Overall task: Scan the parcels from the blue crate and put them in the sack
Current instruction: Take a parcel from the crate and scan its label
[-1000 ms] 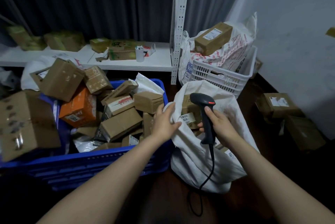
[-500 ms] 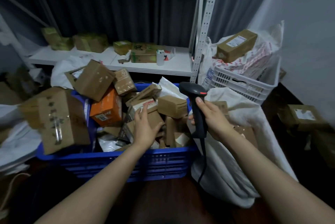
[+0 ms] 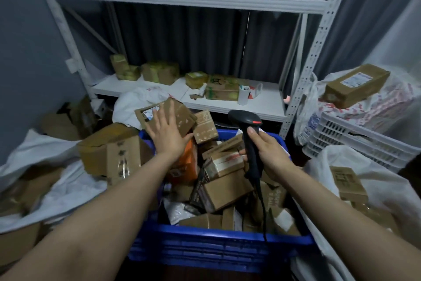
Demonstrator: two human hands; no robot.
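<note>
The left hand point(image 3: 168, 136) was on the edge of the sack point(image 3: 382, 185) one second ago. Half a second ago it was over the middle of the blue crate point(image 3: 205, 236). Now it has been moved to the far left corner of the crate, at about 11 o'clock. It is laid flat, fingers straight and spread, on a brown box point(image 3: 184, 114) at the top of the pile. Nothing is gripped by it yet.

This most likely means a new parcel has been picked out and must next be lifted and scanned. Many parcels are left in the crate, so a lot of the job is not done.

The brown box is tipped up on the pile. Its long side seems to run from about 8 o'clock to 2 o'clock. Its white label point(image 3: 148, 115) is at the 9 o'clock end, faces up, and is partly covered by the fingers.

The scanner point(image 3: 245, 119) is gripped by the right hand point(image 3: 267, 155) over the crate, as before. Its handle is held upright, with the head at 12 o'clock and the cord point(image 3: 263, 207) hanging to 6 o'clock.

The sack is seen at 3 o'clock, open, with a box inside.
</note>
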